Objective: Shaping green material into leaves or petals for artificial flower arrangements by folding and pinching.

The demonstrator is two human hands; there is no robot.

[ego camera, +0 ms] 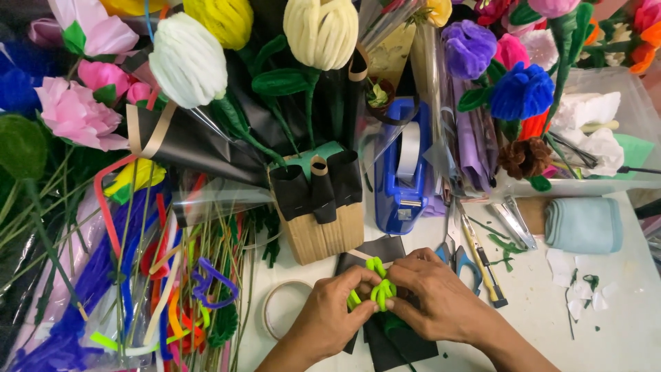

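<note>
Here, low in the middle: both hands meet over a lime-green pipe-cleaner coil.
Left hand: fingers closed in a pinch on the coil's left loops.
Right hand: fingers curled tight on the coil's right side, thumb pressed to it.
Coil's place: above dark paper sheets lying on the white tabletop, just in front of the cardboard box.
Cardboard box: ribbed brown carton, teal flap at the top, black paper rolls stuck in it.
Tape dispenser: blue, upright, right of the box, with a small pale label low on its front; the print is too small to make out.
Tape ring: clear roll flat on the tabletop, left of the left hand.
Folded cloth: pale blue, at the right edge.
Tools: scissors and a cutter right of the hands, partly covered by the right hand.
Wrapped flowers: plush white and yellow heads in black and clear sleeves, cut off at the top edge.
Pipe-cleaner pile: mixed colours under clear film at left; single pieces are hard to separate.
</note>
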